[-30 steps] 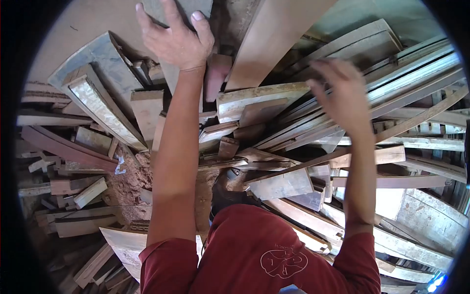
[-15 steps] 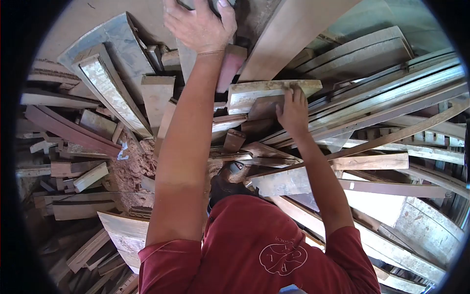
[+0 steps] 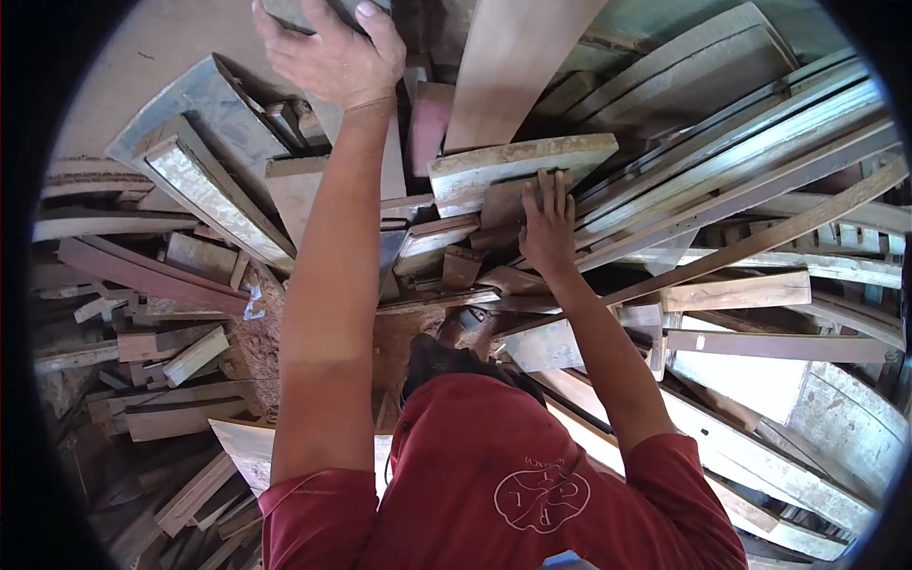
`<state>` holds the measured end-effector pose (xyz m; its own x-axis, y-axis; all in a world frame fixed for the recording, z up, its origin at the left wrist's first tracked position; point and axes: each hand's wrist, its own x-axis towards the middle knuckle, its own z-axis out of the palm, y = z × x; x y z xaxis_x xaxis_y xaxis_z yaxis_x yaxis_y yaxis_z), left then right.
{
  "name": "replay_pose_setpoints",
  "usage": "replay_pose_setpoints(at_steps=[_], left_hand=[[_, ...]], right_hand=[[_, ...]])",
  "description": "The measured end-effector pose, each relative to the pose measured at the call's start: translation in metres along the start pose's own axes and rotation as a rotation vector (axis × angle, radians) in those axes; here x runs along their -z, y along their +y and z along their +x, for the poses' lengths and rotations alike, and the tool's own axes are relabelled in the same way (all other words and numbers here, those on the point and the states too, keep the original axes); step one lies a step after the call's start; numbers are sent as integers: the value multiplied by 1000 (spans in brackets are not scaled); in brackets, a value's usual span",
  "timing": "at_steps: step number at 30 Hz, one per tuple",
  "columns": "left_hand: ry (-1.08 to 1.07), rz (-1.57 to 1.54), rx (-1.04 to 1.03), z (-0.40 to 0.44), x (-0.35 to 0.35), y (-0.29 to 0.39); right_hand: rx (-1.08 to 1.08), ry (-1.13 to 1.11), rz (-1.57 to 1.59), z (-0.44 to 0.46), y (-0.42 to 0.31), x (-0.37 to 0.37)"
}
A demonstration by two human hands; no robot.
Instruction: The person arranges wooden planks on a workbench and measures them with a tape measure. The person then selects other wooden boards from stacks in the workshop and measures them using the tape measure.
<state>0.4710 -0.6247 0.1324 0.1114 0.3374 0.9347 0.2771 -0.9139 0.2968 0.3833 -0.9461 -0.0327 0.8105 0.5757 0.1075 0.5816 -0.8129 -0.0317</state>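
My left hand (image 3: 332,59) is at the top edge of the view, its fingers and thumb closed around the upper end of a grey board (image 3: 328,13). The fingertips are partly cut off by the frame. Lower and to the right, my right hand (image 3: 550,226) has its fingers stretched out over a small brown wood block (image 3: 506,203). That block leans against a thick, pale, weathered plank (image 3: 518,167). Between the two arms, a reddish board (image 3: 430,128) stands beside a wide, smooth tan plank (image 3: 513,66).
Long stacked boards (image 3: 731,161) run off to the right. A paint-stained beam (image 3: 204,195) leans at the left, near a dark red curved board (image 3: 142,273). Scrap offcuts (image 3: 195,356) lie heaped at the lower left, beside reddish-brown ground (image 3: 261,323).
The whole view has shifted, so my left hand appears further left and higher. My right hand's fingers, bent at the pale plank before, are now straighter over the brown block.
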Motion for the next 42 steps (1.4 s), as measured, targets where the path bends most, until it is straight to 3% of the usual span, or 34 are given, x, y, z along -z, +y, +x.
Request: replay_pose_setpoints(at_steps=[6,8,10,12,18,20,22,23,34,42], left_hand=[[21,2,-18,-1,-1,-4],[-3,-3,-2,-4,-1,-7],[56,-17,-31,-5,-10,-14],[22,-16,-1,-3,-2,-8],[102,-41,14,1,-7,-12],[19,-14,46,-2,-5,-14],[148,-45,-18,-6,-20,-22],[30,-19,31,-1,-1,-10],[153,-92,1,-8,-23,-25],[126,-87,48,-4,-17,-24]], right_hand=[[21,-63,-24,-6,3,17],[55,-336,-28,16,13,27],[192,-299,-77,29,24,18],[175,-522,33,40,32,8],[374,-583,-27,70,39,33],[393,-605,-40,78,38,61],[437,-569,-38,80,41,83],[396,-589,-66,81,39,94],[376,-629,-76,70,45,119],[420,-708,-203,92,31,150]])
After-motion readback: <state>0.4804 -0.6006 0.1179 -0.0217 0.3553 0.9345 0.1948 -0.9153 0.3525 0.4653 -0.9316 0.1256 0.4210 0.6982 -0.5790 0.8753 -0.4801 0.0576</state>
